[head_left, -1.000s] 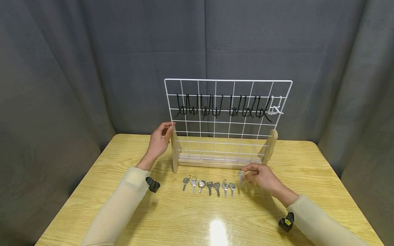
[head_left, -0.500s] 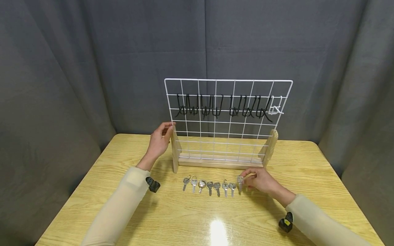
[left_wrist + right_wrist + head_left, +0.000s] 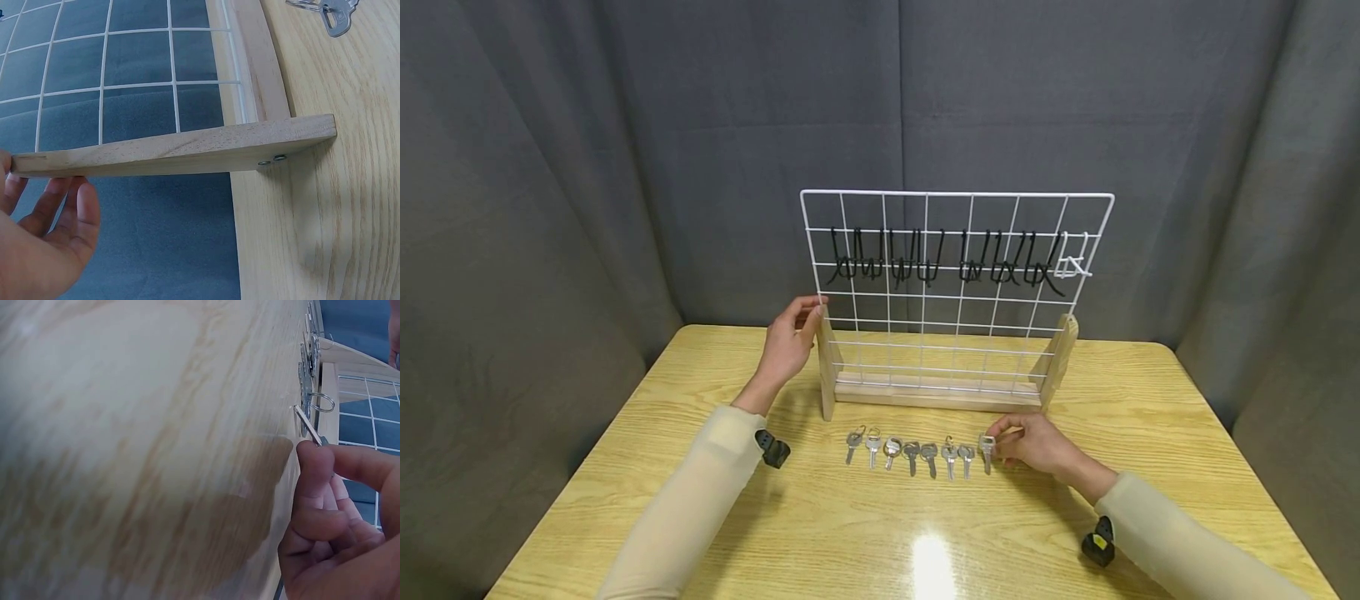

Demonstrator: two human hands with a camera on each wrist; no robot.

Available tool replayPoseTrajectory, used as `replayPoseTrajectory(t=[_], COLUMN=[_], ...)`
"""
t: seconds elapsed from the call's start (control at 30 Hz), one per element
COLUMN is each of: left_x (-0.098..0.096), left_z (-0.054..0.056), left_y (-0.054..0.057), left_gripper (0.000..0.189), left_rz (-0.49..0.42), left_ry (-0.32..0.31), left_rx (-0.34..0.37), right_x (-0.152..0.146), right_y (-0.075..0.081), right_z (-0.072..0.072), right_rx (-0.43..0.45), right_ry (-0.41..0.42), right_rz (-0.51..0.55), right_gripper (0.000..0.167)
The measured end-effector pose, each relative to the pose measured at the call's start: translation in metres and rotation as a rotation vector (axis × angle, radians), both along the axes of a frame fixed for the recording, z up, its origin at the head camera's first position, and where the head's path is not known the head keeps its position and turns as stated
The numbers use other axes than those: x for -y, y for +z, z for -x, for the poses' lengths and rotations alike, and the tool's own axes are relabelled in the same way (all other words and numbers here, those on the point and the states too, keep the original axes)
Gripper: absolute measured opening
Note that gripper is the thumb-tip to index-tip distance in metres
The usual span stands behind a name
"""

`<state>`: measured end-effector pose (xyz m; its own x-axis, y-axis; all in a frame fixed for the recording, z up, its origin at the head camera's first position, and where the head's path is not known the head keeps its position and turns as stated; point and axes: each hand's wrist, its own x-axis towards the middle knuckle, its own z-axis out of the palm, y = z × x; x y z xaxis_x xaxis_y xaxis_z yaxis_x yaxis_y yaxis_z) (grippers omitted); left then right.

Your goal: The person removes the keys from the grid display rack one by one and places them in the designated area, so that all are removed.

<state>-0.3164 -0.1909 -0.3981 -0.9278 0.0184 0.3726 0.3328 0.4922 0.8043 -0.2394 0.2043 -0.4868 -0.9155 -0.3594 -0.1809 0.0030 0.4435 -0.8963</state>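
A white wire grid rack (image 3: 957,194) stands at the back of the table on a wooden base with two side supports. My left hand (image 3: 787,346) holds the rack's left wooden side support (image 3: 187,147), fingertips against its outer face. My right hand (image 3: 1033,442) pinches a silver key (image 3: 987,450) between thumb and index finger at the right end of a row of keys (image 3: 929,454). In the right wrist view the pinched key (image 3: 305,419) is tilted, its tip close to the tabletop. Several keys in the row have small rings.
Several black hooks (image 3: 928,268) hang along the grid's upper part, with one white hook (image 3: 1072,265) at the far right. The wooden table (image 3: 820,533) extends in front of the keys. Grey curtains (image 3: 760,125) enclose the back and sides.
My right hand has lowered the key toward the table and brought it in line with the other keys' right end. My left hand keeps its place on the rack.
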Motion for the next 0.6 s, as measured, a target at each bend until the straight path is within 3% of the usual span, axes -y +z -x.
replayPoseTrajectory(t=[0.3, 0.6], left_x=[-0.0008, -0.0011], left_z=[-0.0012, -0.0023], left_y=[0.0024, 0.0023], left_gripper=[0.038, 0.036], left_rz=[0.006, -0.003], left_ry=[-0.007, 0.004], left_rx=[-0.003, -0.004], right_x=[0.0005, 0.0031], right_y=[-0.0012, -0.0031], right_z=[0.0008, 0.0014], right_rx=[0.011, 0.017], right_ry=[0.016, -0.036], right_rz=[0.009, -0.059], right_gripper=[0.024, 0.017])
